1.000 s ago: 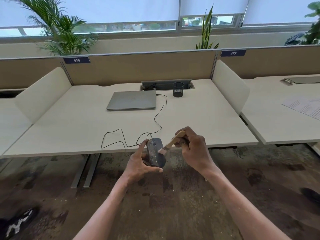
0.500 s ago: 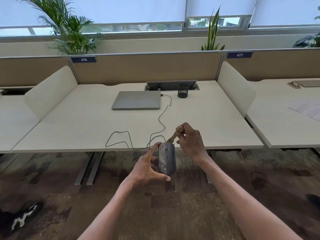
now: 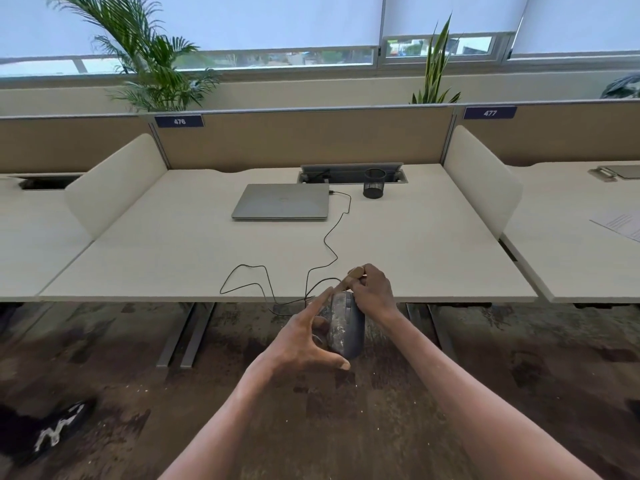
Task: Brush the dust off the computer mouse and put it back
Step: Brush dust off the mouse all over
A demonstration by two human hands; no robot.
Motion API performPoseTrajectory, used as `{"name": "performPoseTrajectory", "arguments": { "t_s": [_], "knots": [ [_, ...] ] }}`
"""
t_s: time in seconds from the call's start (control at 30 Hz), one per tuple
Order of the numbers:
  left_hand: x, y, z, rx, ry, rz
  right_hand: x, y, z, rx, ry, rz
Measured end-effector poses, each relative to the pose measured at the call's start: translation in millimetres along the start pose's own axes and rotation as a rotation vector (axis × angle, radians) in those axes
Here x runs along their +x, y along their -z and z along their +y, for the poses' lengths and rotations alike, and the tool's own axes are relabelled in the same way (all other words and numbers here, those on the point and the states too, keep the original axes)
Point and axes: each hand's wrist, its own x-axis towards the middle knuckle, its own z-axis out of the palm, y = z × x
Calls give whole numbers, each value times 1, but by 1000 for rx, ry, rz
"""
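Off at the far left a palm plant point(image 3: 149, 64) is standing behind the tan partition, under the number plate 476 point(image 3: 179, 121). On the pale desk point(image 3: 173, 265) a closed grey laptop point(image 3: 281, 201) is lying near the back, and a thin black cable point(image 3: 329, 237) is running from its right edge forward in loose loops to the front edge, down toward what I am holding. Just right of the laptop a black mesh pen cup point(image 3: 374, 182) is standing by the cable slot. In front of the desk edge, above the dark patterned floor point(image 3: 138, 410), my left hand point(image 3: 304, 344) is gripping the computer mouse point(image 3: 346, 323): my thumb is curling under its near end, my forefinger is stretching up along its left side, and my other fingers are wrapping behind it. The mouse is tilting on its side in the air, clear of the desk, with pale dust showing on its dark grey shell. My right hand point(image 3: 372, 296) is just beyond it, its fingers clenching round the wooden handle of a small brush point(image 3: 351, 277), which is slanting down to the far end of the mouse; the bristles are hidden, so I cannot tell whether they are touching it. Farther right, a white divider point(image 3: 485, 178) is standing at the desk's side, with a snake plant point(image 3: 436, 64) behind the partition.
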Motion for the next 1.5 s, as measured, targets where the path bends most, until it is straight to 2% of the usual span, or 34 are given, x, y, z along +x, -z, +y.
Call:
{"name": "performPoseTrajectory", "arguments": {
  "t_s": [0.17, 0.27, 0.4, 0.57, 0.73, 0.93, 1.2, 1.37, 1.5],
  "knots": [
    [-3, -3, -6, -195, 22, 58, 0, -2, 0, 46, 1, 104],
    [-9, -16, -6, -294, -9, 145, 1, -3, 1, 37, -35, 156],
    [-20, -39, -1, -268, -41, 330, 4, -9, 5, 27, -146, 243],
    [-24, -64, 5, -195, 0, 598, 1, -18, 9, 79, -239, 339],
    [-20, -69, 9, -225, 20, 753, -8, -22, 7, 179, -297, 407],
    [-24, -67, 12, -310, 13, 791, -15, -19, 9, 191, -304, 440],
    [-26, -57, 5, -273, 59, 810, -24, -3, 17, 106, -265, 472],
    [-26, -51, -1, -252, 67, 769, -32, 18, 22, -35, -121, 550],
    [-28, -47, -2, -236, 80, 739, -40, 38, 18, -148, 180, 617]
  ]
}}
